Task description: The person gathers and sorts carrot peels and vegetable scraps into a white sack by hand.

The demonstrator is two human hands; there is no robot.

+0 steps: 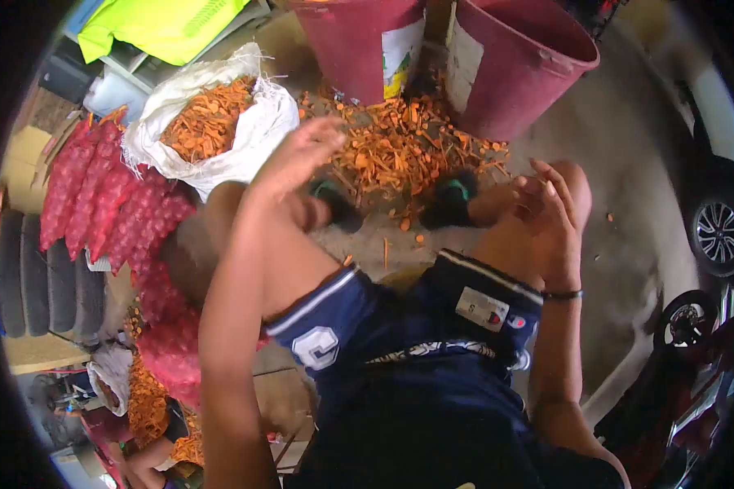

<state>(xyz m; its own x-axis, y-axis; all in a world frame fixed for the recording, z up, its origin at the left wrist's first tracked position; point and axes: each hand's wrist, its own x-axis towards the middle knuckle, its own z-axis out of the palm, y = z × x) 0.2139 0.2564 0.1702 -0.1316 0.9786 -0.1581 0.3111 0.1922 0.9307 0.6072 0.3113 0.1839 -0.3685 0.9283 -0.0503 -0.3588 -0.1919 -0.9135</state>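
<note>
My left hand (302, 155) is raised in front of the white sack (269, 122), its fingers loosely bent and smeared by motion. My right hand (550, 204) is held up over my knee, fingers apart and curled, with nothing visible in it. Orange sliced pieces (395, 147) lie heaped on the floor between my feet and two red bins (359, 49). More orange pieces (208, 118) fill the open white sack.
Red mesh bags (98, 183) are stacked beside the white sack. A second red bin (506, 90) leans nearby. Black tires (37, 277) stand at the far side. Another person's arm (143, 464) shows near orange pieces at the bottom. A car wheel (716, 235) and motorbike are opposite.
</note>
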